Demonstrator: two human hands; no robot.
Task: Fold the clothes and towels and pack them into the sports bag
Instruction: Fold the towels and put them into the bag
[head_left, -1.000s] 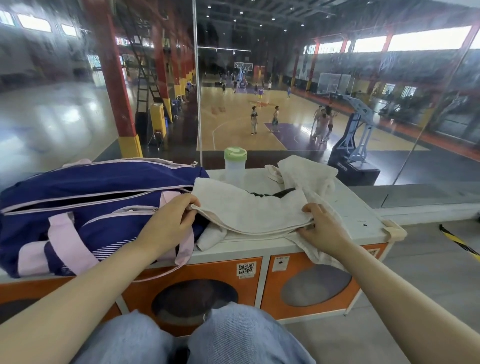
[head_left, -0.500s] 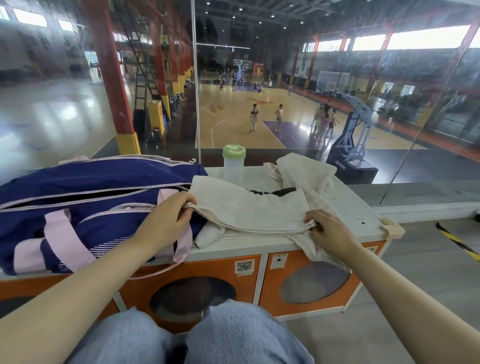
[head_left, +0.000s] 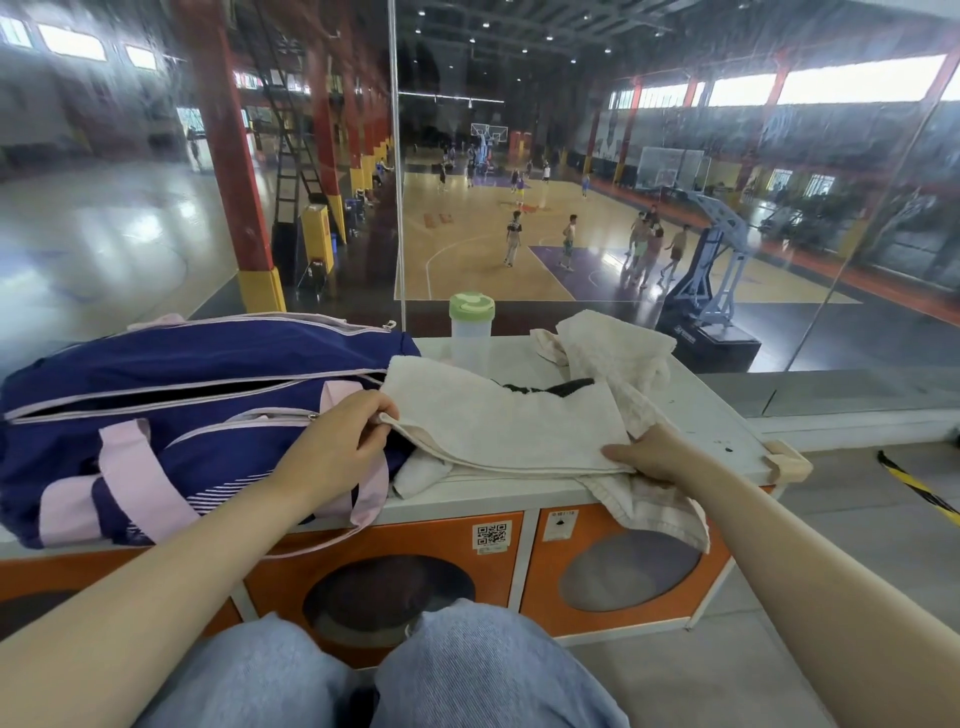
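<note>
Since a second ago, the left hand (head_left: 332, 447) has moved from the towel's (head_left: 498, 421) upper left edge down to its near left corner, which it now pinches between thumb and fingers, and the right hand (head_left: 657, 454) has slid further under the near right corner, gripping it. Folded flat, the cream towel lies on the white tabletop (head_left: 717, 431), its left end overlapping the blue and pink sports bag (head_left: 182, 395), whose top zip gapes open. Behind it stand a green-lidded bottle (head_left: 471, 332) and another crumpled cream cloth (head_left: 613, 345).
</note>
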